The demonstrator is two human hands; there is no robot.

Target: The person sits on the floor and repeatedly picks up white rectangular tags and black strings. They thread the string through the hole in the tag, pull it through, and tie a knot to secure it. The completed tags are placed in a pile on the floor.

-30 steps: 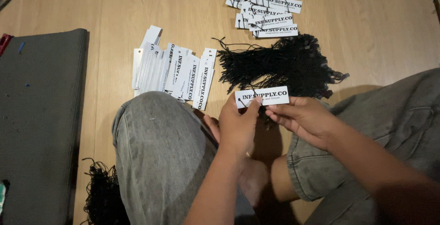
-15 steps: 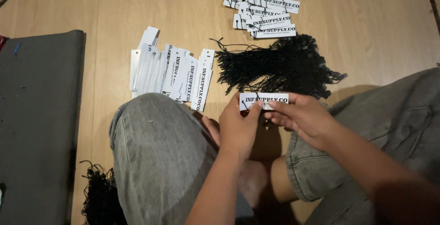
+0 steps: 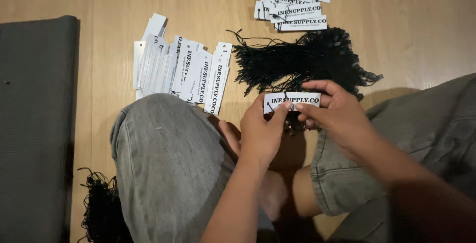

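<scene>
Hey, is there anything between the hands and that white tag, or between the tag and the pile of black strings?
No. Both the left hand and right hand already hold the white tag. It hovers at the near edge of the black strings, with nothing visible between.

Bare forearms, bare feet, apparently faded grey denim shorts (image 3: 173,173).

Light wooden floor (image 3: 406,40) with a dark grey mat (image 3: 34,124) at left.
</scene>
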